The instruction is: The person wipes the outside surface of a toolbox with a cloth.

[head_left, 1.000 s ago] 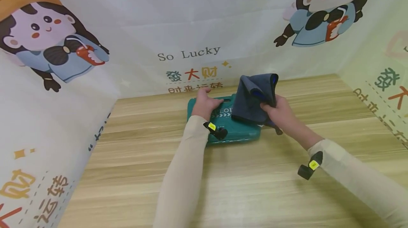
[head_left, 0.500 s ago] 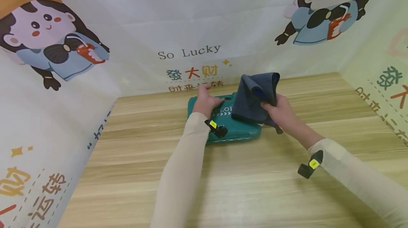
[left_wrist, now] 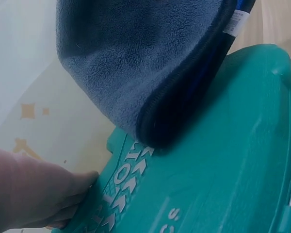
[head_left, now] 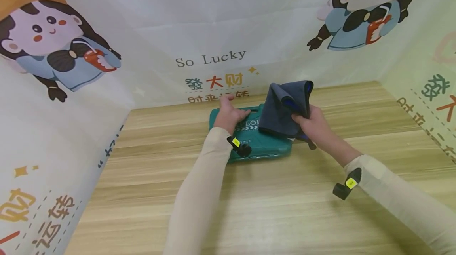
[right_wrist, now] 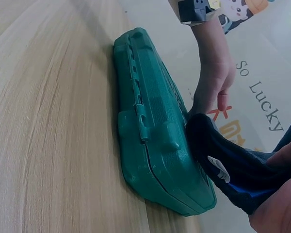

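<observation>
A teal plastic carrying case [head_left: 261,146] with pale raised lettering lies flat near the back of the table. My left hand [head_left: 229,117] grips its far left edge, with one digit along the lid by the handle slot; part of that grip is hidden. Over the case's right half, my right hand [head_left: 313,126] holds a folded blue-grey cloth [head_left: 279,114] with dark edging. The cloth's lower edge [left_wrist: 150,136] hangs against or just above the lid. A small white label [right_wrist: 219,169] shows on the cloth in the right wrist view.
The wood-grain table [head_left: 285,207] extends toward me and to both sides. A printed white sheet [head_left: 213,21] rises right behind the case, with side sheets at left and right. Small black cameras [head_left: 345,185] are strapped to both wrists.
My left forearm has shifted slightly, while its hand stays at the same edge of the case. The cloth and my right hand are almost still.
</observation>
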### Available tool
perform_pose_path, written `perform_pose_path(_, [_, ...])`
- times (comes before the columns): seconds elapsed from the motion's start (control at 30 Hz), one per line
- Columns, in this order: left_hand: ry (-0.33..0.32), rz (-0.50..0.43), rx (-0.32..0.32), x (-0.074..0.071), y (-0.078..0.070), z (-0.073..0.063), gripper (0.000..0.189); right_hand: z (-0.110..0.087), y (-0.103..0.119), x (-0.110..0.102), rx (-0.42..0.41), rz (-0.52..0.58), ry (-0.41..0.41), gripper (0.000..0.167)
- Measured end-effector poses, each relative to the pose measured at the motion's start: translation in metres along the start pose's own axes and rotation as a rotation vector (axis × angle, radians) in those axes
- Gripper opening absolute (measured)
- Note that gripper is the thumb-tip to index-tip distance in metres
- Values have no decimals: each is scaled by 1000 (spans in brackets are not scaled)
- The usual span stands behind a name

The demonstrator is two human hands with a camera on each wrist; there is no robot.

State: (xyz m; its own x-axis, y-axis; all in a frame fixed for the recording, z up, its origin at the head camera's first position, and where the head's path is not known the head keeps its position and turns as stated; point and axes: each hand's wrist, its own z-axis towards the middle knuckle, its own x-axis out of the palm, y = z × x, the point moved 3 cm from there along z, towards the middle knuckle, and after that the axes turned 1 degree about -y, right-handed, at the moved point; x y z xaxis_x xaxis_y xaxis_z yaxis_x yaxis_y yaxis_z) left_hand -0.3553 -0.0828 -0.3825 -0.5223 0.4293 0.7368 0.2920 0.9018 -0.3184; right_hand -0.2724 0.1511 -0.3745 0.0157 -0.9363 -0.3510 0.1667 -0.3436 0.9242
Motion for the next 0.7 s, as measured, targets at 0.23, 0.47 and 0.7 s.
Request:
perform_pose_path(0.23, [15, 15, 17, 3, -2, -5, 73, 0, -1, -6, 13, 21, -1, 30])
perform_pose_path(0.47, [72, 52, 78, 9, -12, -14, 67, 2, 0, -10, 37, 60, 11, 34])
perform_pose_path(0.7, [142, 74, 130, 16, -19, -25, 71, 5, 3, -14, 40, 72, 1, 39])
